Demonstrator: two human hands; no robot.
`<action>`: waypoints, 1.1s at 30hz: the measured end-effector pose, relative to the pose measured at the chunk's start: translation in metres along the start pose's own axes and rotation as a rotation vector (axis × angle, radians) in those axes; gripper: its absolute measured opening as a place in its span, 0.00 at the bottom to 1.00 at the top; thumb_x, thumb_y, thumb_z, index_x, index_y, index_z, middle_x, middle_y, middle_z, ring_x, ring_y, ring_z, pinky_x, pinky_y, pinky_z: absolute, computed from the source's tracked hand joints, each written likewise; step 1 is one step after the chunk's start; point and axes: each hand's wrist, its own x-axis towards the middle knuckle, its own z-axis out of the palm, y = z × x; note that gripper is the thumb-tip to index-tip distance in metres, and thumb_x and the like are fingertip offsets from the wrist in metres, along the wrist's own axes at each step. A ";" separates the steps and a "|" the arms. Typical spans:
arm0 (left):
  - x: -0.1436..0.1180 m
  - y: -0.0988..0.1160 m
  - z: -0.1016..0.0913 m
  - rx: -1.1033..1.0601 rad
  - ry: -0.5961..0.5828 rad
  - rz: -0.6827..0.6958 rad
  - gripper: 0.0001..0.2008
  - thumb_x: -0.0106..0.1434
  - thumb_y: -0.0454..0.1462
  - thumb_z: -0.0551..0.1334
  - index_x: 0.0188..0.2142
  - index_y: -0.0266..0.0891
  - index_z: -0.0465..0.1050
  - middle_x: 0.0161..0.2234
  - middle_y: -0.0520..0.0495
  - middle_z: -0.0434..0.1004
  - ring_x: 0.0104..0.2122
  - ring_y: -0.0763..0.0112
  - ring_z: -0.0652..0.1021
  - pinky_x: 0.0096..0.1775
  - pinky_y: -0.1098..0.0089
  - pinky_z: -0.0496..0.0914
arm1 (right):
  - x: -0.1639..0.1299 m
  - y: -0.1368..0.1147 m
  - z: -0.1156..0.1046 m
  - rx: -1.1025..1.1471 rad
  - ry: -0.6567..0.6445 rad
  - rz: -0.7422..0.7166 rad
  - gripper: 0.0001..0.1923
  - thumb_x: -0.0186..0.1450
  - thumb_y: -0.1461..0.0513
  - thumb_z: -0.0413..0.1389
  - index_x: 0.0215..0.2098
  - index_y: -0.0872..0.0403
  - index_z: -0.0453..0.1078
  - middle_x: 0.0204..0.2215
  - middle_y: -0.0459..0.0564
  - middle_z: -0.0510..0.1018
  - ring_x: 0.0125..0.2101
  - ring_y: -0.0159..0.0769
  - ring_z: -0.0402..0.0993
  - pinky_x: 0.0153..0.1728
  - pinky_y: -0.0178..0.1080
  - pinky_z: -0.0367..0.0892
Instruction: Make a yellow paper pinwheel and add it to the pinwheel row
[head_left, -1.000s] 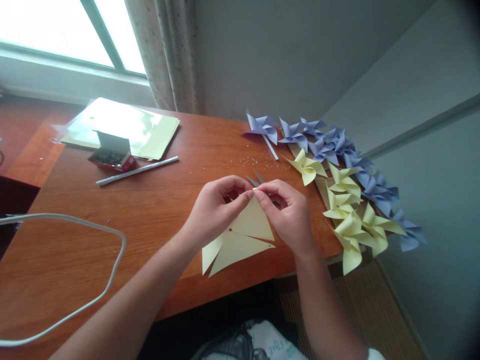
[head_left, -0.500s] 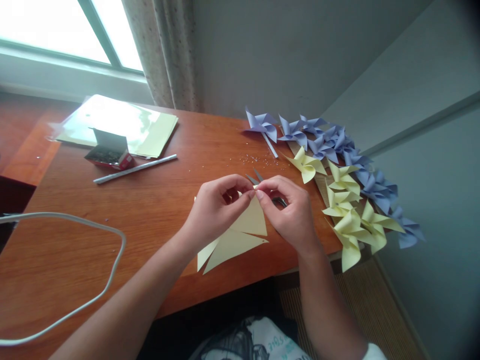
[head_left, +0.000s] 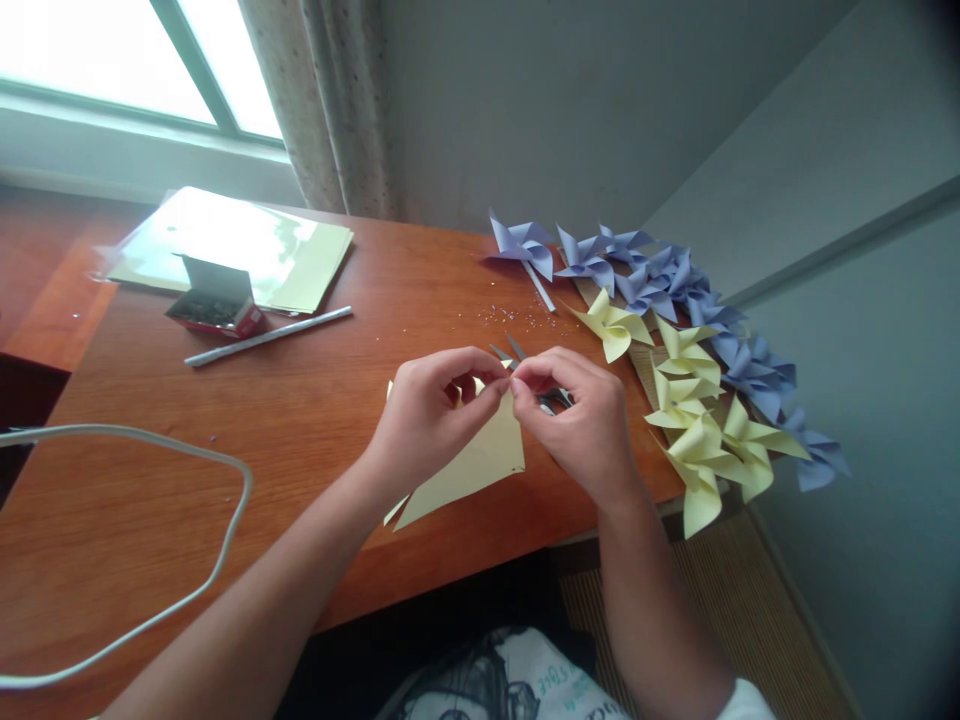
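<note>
My left hand (head_left: 446, 400) is closed in a pinch above a pale yellow paper sheet (head_left: 472, 465), covering part of it. Its fingertips meet those of my right hand (head_left: 577, 415), which is pinched shut too. Whatever sits between the fingertips is too small or hidden to make out. The sheet shows a cut slit near its lower left and a small dark mark at its right corner. Just behind my right hand's fingers lie scissors (head_left: 514, 350) with their blades apart, their handles partly covered.
Yellow paper pinwheels (head_left: 700, 465) and purple paper pinwheels (head_left: 645, 293) crowd the table's right edge. Tiny paper scraps (head_left: 525, 318) lie behind the scissors. At left are a small open box (head_left: 217, 315), a rolled paper stick (head_left: 268, 336), packaged paper (head_left: 315, 265) and a white cable (head_left: 240, 480).
The yellow sheet has shifted slightly left and up, and its gaping lower flaps now lie closer together. More of the scissors' handles shows. Both hands stay pinched in nearly the same place.
</note>
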 end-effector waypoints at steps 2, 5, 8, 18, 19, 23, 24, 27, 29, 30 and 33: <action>0.000 -0.001 0.000 -0.027 -0.002 -0.017 0.04 0.62 0.34 0.64 0.31 0.36 0.77 0.25 0.53 0.74 0.23 0.79 0.65 0.25 0.74 0.61 | -0.001 0.000 0.001 0.024 0.010 0.032 0.07 0.64 0.69 0.57 0.32 0.52 0.73 0.30 0.45 0.77 0.31 0.33 0.73 0.35 0.38 0.71; 0.000 -0.003 0.000 -0.076 -0.003 -0.047 0.05 0.63 0.36 0.64 0.32 0.36 0.76 0.26 0.52 0.75 0.23 0.78 0.67 0.25 0.74 0.62 | -0.002 0.000 0.002 0.093 0.031 0.082 0.06 0.65 0.68 0.57 0.34 0.52 0.74 0.32 0.45 0.78 0.33 0.34 0.75 0.36 0.38 0.72; 0.000 -0.004 0.001 -0.110 0.001 -0.069 0.06 0.64 0.37 0.64 0.33 0.35 0.76 0.26 0.51 0.75 0.24 0.77 0.69 0.26 0.74 0.63 | -0.003 0.000 0.002 0.144 0.022 0.115 0.04 0.66 0.65 0.57 0.36 0.52 0.74 0.34 0.46 0.79 0.35 0.35 0.76 0.37 0.38 0.73; -0.001 -0.003 0.002 -0.068 -0.019 -0.036 0.04 0.64 0.35 0.62 0.33 0.36 0.75 0.27 0.51 0.75 0.26 0.76 0.72 0.27 0.74 0.65 | -0.001 0.001 0.003 0.110 -0.006 0.086 0.05 0.65 0.67 0.58 0.32 0.52 0.72 0.31 0.45 0.76 0.32 0.34 0.74 0.36 0.38 0.71; -0.001 -0.003 0.002 -0.069 -0.022 -0.031 0.04 0.64 0.34 0.62 0.34 0.36 0.75 0.27 0.51 0.75 0.26 0.75 0.72 0.27 0.74 0.65 | 0.000 0.002 0.003 0.104 -0.004 0.084 0.05 0.65 0.67 0.58 0.32 0.52 0.72 0.30 0.45 0.76 0.32 0.34 0.74 0.36 0.38 0.71; -0.001 -0.001 0.001 -0.056 -0.024 -0.032 0.05 0.64 0.34 0.62 0.34 0.36 0.75 0.26 0.51 0.75 0.25 0.76 0.71 0.27 0.74 0.65 | -0.001 0.002 0.002 0.099 -0.012 0.083 0.05 0.66 0.67 0.57 0.32 0.52 0.72 0.30 0.45 0.76 0.32 0.33 0.74 0.36 0.38 0.70; -0.001 -0.001 0.001 -0.049 -0.030 -0.034 0.05 0.64 0.35 0.62 0.33 0.36 0.75 0.26 0.51 0.75 0.25 0.76 0.71 0.27 0.74 0.65 | -0.001 0.003 0.002 0.098 -0.015 0.083 0.05 0.66 0.66 0.57 0.32 0.52 0.72 0.30 0.45 0.76 0.32 0.34 0.74 0.36 0.38 0.70; -0.001 -0.002 0.001 -0.035 -0.066 -0.027 0.06 0.65 0.36 0.63 0.33 0.36 0.75 0.26 0.52 0.75 0.25 0.78 0.70 0.27 0.75 0.64 | -0.002 0.002 0.002 0.102 -0.018 0.084 0.05 0.66 0.67 0.57 0.33 0.52 0.72 0.31 0.45 0.76 0.33 0.34 0.74 0.36 0.38 0.70; -0.001 -0.003 0.001 -0.028 -0.084 -0.018 0.06 0.65 0.36 0.63 0.32 0.36 0.75 0.26 0.52 0.74 0.24 0.78 0.69 0.26 0.75 0.63 | -0.001 0.002 0.001 0.108 -0.020 0.082 0.05 0.66 0.67 0.57 0.33 0.52 0.72 0.31 0.45 0.77 0.33 0.34 0.74 0.37 0.38 0.71; -0.002 -0.003 0.001 -0.023 -0.089 -0.016 0.06 0.65 0.36 0.63 0.32 0.36 0.75 0.25 0.52 0.73 0.24 0.78 0.68 0.26 0.75 0.63 | -0.001 0.002 0.001 0.109 -0.021 0.082 0.05 0.66 0.67 0.57 0.33 0.52 0.72 0.31 0.45 0.77 0.33 0.34 0.74 0.37 0.38 0.71; -0.002 -0.003 0.001 -0.020 -0.104 -0.025 0.07 0.65 0.36 0.62 0.32 0.36 0.76 0.24 0.53 0.72 0.23 0.78 0.67 0.26 0.75 0.62 | -0.001 0.003 0.000 0.105 -0.019 0.086 0.05 0.66 0.66 0.57 0.33 0.52 0.72 0.31 0.45 0.77 0.34 0.34 0.74 0.37 0.38 0.71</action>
